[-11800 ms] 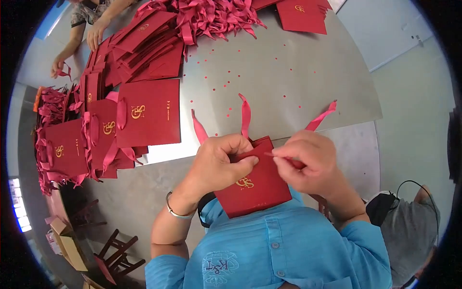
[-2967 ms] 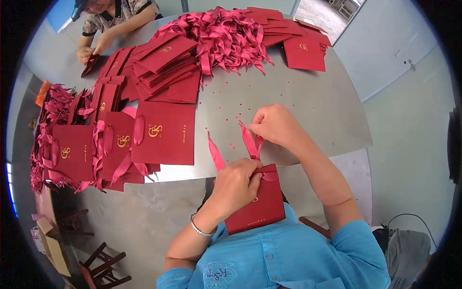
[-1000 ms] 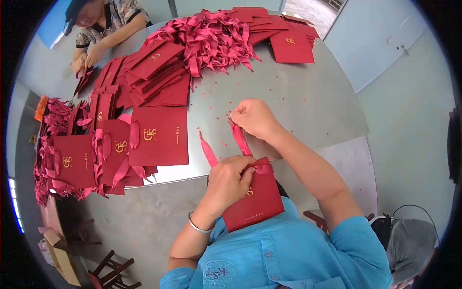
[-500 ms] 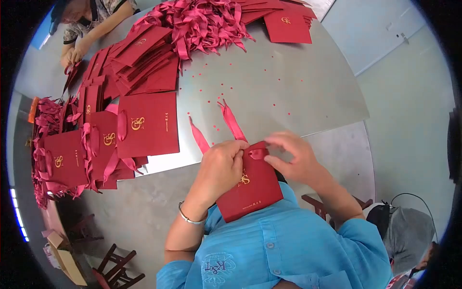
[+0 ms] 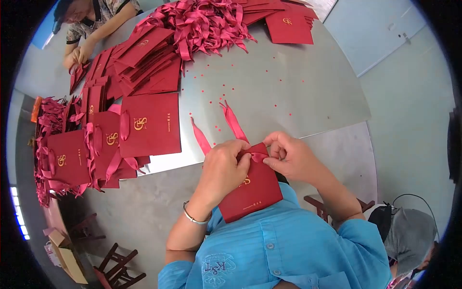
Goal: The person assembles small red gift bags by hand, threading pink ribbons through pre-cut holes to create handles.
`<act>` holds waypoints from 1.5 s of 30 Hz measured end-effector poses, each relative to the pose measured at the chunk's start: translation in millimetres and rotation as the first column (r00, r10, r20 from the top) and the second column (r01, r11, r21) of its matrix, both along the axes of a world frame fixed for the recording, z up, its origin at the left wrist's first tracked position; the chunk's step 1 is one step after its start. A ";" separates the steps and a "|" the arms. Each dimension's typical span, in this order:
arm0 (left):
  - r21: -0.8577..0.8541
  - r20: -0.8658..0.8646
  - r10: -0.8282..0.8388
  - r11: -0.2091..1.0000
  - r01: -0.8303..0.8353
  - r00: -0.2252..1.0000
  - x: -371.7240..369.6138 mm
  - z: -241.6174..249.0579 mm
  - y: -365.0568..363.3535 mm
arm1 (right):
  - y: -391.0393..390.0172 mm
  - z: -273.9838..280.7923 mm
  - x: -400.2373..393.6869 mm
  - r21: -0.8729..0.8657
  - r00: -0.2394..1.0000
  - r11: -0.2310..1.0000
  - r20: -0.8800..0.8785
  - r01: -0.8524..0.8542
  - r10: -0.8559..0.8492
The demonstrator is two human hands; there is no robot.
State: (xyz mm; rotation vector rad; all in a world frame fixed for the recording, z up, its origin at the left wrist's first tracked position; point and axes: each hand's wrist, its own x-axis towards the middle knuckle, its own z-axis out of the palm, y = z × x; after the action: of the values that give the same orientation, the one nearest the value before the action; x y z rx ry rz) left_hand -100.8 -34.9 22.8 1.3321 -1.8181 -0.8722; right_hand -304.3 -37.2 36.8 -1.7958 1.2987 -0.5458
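A red paper bag [image 5: 252, 195] with gold lettering is held against the table's near edge, in front of my blue shirt. My left hand [image 5: 224, 164] grips the bag's upper left corner, its thumb on the front by the ribbon. At the upper right corner, my right hand [image 5: 286, 156] pinches the short pink ribbon [image 5: 258, 156] on the bag's front. Two long ribbon ends [image 5: 232, 121] stretch from behind the bag onto the metal table.
Finished-looking red bags [image 5: 161, 127] with ribbons lie at left, beside stacked bags [image 5: 144, 45]. A ribbon heap [image 5: 207, 26] and more bags [image 5: 291, 29] lie at the far side. A co-worker [image 5: 103, 24] sits at upper left. Small red dots scatter over the table [image 5: 327, 89].
My right hand has closed in on the ribbon with its fingertips. My left thumb has moved right, closer to the ribbon. The co-worker's bag has shifted slightly.
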 end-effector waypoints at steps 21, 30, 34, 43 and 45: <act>-0.009 0.012 0.050 0.999 -0.050 0.999 -0.6 -0.7 1.4 | -15.8 96.1 -14.4 0.438 0.773 0.789 0.630 -0.431 0.073; -0.011 -0.011 0.048 0.999 -0.048 0.999 -1.3 -2.7 2.4 | -15.7 88.8 5.8 -0.349 0.741 0.896 0.517 -0.274 0.429; -0.031 -0.005 0.043 0.999 -0.043 0.999 -0.3 -2.2 2.1 | -14.3 93.8 10.5 -0.554 0.902 0.808 0.217 -0.202 0.374; -0.043 -0.019 0.005 0.999 -0.006 1.000 0.3 -1.2 3.5 | -5.1 68.0 23.4 -0.429 0.878 0.884 0.329 -0.188 0.346; -0.062 -0.045 0.015 0.998 -0.017 0.999 1.6 -1.3 4.6 | -2.6 51.5 26.0 -0.253 0.888 0.967 0.437 -0.030 0.142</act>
State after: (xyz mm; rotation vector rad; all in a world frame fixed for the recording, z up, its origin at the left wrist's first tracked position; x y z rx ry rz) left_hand -99.2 -30.4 21.6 1.2769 -1.7842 -0.8233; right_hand -278.3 -39.8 88.4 -1.7652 0.8520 -1.0390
